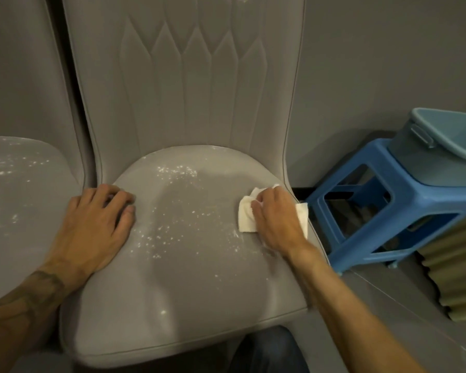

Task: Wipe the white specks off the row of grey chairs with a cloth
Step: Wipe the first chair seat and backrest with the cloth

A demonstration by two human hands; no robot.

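The small, soft white cloth (246, 220) lies limp on the right of the smooth grey padded chair seat (186, 278), the grip of the right hand (276, 219) curled over it, probably best bunched under the palm, while the left hand (97, 219) rests spread opposite.

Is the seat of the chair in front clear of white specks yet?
No, white specks lie scattered across the seat between the left hand and the cloth held by the right hand.
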